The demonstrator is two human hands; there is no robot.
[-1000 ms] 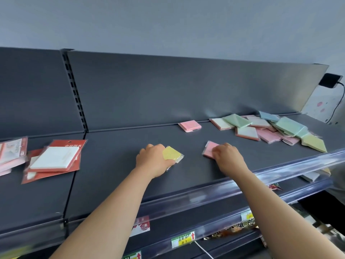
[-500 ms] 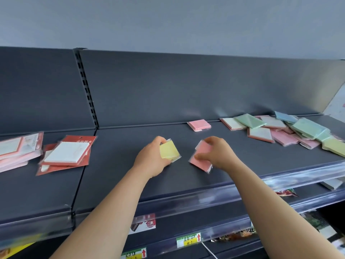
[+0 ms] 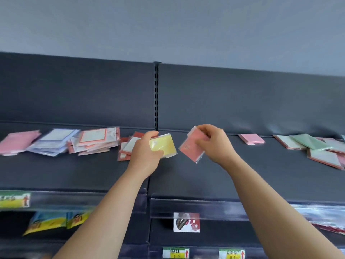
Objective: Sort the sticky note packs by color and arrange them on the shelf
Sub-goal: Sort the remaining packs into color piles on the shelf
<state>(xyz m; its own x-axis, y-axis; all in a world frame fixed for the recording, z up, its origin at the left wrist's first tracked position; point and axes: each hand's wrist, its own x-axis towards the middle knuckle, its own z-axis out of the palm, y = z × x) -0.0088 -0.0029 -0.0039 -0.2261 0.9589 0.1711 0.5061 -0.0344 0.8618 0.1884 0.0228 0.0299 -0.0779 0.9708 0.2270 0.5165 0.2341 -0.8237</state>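
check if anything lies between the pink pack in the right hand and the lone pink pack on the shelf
Nothing visible: only bare shelf lies between the held pink pack in the right hand and the lone pink pack by the back panel.

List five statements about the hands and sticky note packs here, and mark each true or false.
1. The left hand holds a yellow pack. True.
2. The right hand is empty. False: it pinches a pink pack.
3. Both held packs lie flat on the shelf. False: both are lifted and tilted.
4. A second pink pack lies on the shelf, right of the right hand. True.
5. Every pack at far right is pink. False: a green pack lies there too.
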